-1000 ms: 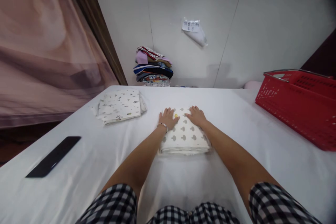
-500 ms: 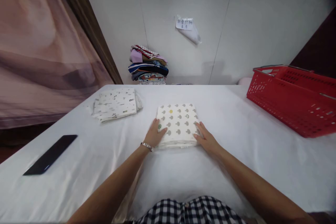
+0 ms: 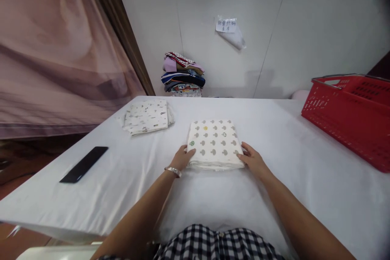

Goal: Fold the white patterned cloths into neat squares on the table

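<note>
A folded white cloth (image 3: 215,143) with grey mushroom-like prints and a few coloured ones lies flat on the white-covered table (image 3: 146,178) in front of me. My left hand (image 3: 182,158), below a silver bracelet, grips its left edge near the close corner, thumb on top. On the opposite edge my right hand (image 3: 254,160) pinches the close right corner, its thumb on the upper face. The undersides of the fingers are partly hidden by the cloth. Farther left rests another white printed cloth (image 3: 146,117), loosely folded.
A black phone-like slab (image 3: 84,164) lies on the table's left side. At the right stands a red plastic basket (image 3: 344,118). Behind the far edge is a stack of folded fabrics (image 3: 184,75). A pink curtain (image 3: 61,57) hangs at the left, and a paper note (image 3: 226,25) is on the wall.
The view has turned slightly left, so everything appears farther right. My hands have shifted from resting over the cloth's sides to holding its edges, thumbs on top.
</note>
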Demonstrator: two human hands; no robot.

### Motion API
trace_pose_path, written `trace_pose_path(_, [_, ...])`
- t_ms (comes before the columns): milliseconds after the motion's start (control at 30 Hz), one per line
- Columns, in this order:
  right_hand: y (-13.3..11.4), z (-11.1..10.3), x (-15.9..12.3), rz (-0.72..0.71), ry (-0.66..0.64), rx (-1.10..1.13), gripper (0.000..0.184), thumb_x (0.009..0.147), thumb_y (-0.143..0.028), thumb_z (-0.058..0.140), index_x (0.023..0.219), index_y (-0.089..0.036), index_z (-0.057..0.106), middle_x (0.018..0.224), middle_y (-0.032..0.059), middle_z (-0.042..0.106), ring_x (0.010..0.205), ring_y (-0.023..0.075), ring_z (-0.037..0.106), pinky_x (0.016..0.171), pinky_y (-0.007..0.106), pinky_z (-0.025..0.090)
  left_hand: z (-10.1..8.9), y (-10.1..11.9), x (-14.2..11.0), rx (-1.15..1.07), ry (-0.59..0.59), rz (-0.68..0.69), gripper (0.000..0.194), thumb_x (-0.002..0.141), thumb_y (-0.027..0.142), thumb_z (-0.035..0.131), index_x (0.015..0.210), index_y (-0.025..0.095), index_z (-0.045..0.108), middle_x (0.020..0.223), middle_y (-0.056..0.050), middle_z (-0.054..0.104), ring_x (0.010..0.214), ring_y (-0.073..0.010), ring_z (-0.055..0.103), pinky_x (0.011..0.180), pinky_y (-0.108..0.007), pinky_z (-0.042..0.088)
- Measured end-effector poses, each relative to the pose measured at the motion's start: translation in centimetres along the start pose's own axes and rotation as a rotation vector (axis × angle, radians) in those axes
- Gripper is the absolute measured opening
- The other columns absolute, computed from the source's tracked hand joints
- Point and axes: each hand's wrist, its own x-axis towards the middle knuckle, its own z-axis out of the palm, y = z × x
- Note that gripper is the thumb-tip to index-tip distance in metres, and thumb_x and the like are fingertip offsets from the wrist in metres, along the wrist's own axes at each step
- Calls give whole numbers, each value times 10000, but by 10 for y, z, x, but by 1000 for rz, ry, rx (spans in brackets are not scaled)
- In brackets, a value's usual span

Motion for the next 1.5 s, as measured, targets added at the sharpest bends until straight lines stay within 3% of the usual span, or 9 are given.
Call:
trace_pose_path(267, [-1,-8,-4,-13,15,-30,689,714,-378,646,1341,-238,398,1289,91,517,1117,264,537,862,388,502,-1,-11,-11,14,-49,16,783,717,522,601,1334,147,297,822,-41,647,475,-87,504,427,-201,379])
trace_pose_path(500, [-3,-2,-8,-49,40,-131,660,769,-423,571,1365,-232,362,1322,89,483,1174,245,493,925,374,469,3,-14,-22,-31,-33,35,775,715,534,584,1334,160,308,820,-36,626,610,-116,557,450,-186,409])
trace_pose_path(667, [4,0,-3,-72,27,-79,686,741,-384,594,1362,-209,362,1320,82,482,1151,235,508,928,369,466,1,-21,-23,91,-3,91,788,714,537,565,1353,169,287,735,-1,611,542,-122,546,465,-214,416])
trace_pose_path(933, [-12,5,-12,-9,71,-176,643,771,-479,547,1346,-232,398,1284,89,516,1107,240,541,907,369,467,-2,-15,-12,101,109,106,688,767,501,533,1333,173,323,1186,-116,568,902,-191,618,741,-273,472])
trace_pose_path(1100, [-6,8,-9,-67,86,-160,643,752,-408,571,1336,-194,408,1234,99,554,1056,227,568,873,359,483,4,-7,-10,68,124,120,622,738,325,608,1297,175,379,1120,-101,604,889,-187,619,781,-294,472])
trace_pose_path(1233, [2,4,-6,-100,73,-189,652,748,-409,575,1339,-199,396,1238,96,544,1033,229,577,828,357,504,5,-10,-11,121,130,151,611,742,320,592,1296,169,383,1096,-99,603,846,-180,625,771,-302,484])
trace_pose_path(1367, [-7,5,-11,-281,150,-479,590,800,-438,501,1342,-230,397,1328,95,461,1194,271,453,934,444,431,3,-10,-14,337,223,280,599,763,378,556,1292,156,385,1250,-135,503,1043,-234,562,889,-361,451])
trace_pose_path(1433, [-17,11,-16,-460,174,-659,559,846,-432,430,1356,-207,379,1404,93,370,1305,261,304,1040,459,308,5,-7,-16,431,302,439,555,781,390,537,1270,160,414,1336,-139,430,1206,-258,442,978,-381,391])
trace_pose_path(1500, [-27,19,-21,-578,109,-820,558,880,-433,368,1380,-187,335,1458,80,278,1357,241,180,1095,459,184,11,-4,-18,516,317,596,529,801,406,515,1264,166,428,1398,-135,365,1300,-264,320,1039,-403,322])
